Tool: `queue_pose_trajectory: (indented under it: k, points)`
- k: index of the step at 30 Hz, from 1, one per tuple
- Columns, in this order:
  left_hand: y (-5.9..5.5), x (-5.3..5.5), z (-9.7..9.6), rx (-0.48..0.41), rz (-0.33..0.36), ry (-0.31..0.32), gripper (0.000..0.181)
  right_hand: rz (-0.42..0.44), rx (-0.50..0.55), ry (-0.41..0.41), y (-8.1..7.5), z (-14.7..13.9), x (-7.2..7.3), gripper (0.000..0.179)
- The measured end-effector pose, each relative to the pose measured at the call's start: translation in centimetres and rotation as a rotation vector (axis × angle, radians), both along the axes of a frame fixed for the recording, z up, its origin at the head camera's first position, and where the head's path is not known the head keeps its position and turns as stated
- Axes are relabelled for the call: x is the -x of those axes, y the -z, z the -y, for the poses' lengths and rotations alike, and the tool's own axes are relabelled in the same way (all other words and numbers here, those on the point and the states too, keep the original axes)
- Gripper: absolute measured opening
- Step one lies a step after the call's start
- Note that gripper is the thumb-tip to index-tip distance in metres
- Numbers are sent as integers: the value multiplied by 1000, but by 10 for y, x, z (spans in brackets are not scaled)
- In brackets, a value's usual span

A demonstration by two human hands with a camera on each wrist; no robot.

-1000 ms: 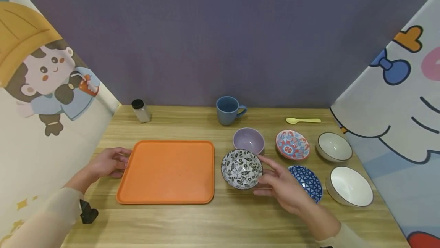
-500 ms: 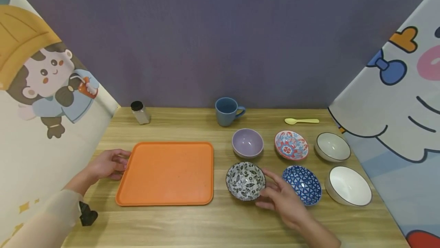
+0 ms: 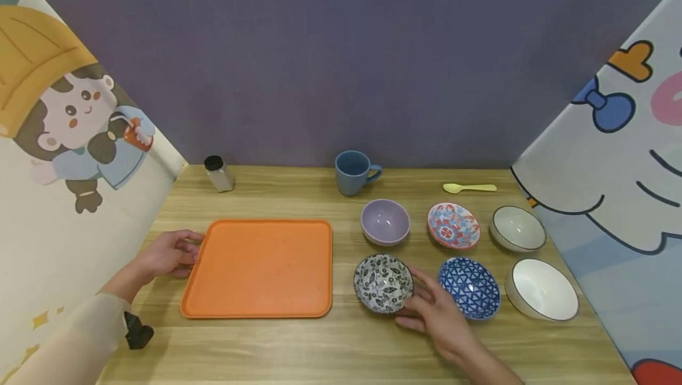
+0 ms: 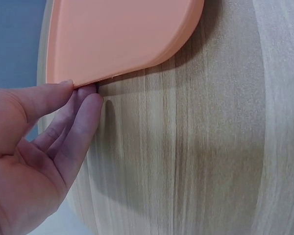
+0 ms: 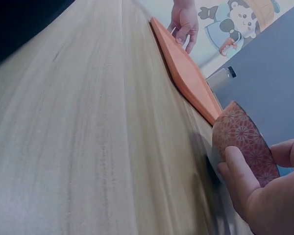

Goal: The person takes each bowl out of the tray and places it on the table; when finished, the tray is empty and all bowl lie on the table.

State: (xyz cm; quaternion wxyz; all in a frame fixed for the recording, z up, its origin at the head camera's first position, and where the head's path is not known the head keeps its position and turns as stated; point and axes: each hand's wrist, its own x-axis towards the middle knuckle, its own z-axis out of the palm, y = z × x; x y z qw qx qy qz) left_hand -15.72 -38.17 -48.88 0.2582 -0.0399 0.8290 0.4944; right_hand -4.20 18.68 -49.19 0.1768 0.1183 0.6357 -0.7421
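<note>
My left hand [image 3: 169, 253] pinches the left rim of an orange tray [image 3: 261, 269]. In the left wrist view the thumb lies on the edge of the tray [image 4: 122, 34] and the other fingers are beneath it. To the right of the tray, my right hand [image 3: 434, 314] grips the right side of a small bowl [image 3: 382, 284] with black leaves and flowers on a white inside. The bowl's outside [image 5: 240, 137] shows a reddish star pattern in the right wrist view, fingers on one side and thumb at the rim. A blue triangle-patterned bowl [image 3: 469, 287] sits just right of this hand.
Behind the held bowl stands a purple bowl [image 3: 385, 222], with a blue mug [image 3: 351, 175] farther back. Rightward are a red-and-blue patterned dish [image 3: 453, 226], a grey-white bowl [image 3: 518, 229], a white bowl [image 3: 542, 289] and a yellow spoon [image 3: 469, 188]. A black-capped jar [image 3: 219, 175] stands back left.
My right hand has brought the black-and-white bowl toward me and slightly right, away from the purple bowl. In the last half second it has barely moved. The left hand stays at the tray.
</note>
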Motion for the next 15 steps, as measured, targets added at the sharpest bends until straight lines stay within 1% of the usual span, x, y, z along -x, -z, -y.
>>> queue_pose_trajectory:
  k: [3,5,9,11,13,15]
  points:
    - [0,-1,0,5,-7,10,56,0,-3,6,2,0,0,79]
    - [0,-2,1,16,-13,3,56,-5,-5,8,3,0,0,79]
    - [-1,-2,1,50,-55,13,56,-23,-17,15,5,1,0,80]
    - [-2,-1,0,80,-96,39,55,-31,-27,18,6,2,1,80]
    - [-4,0,-3,132,-150,84,53,-39,-36,17,5,2,1,81]
    - [-5,2,-6,196,-199,130,51,-46,-42,-3,3,1,2,83]
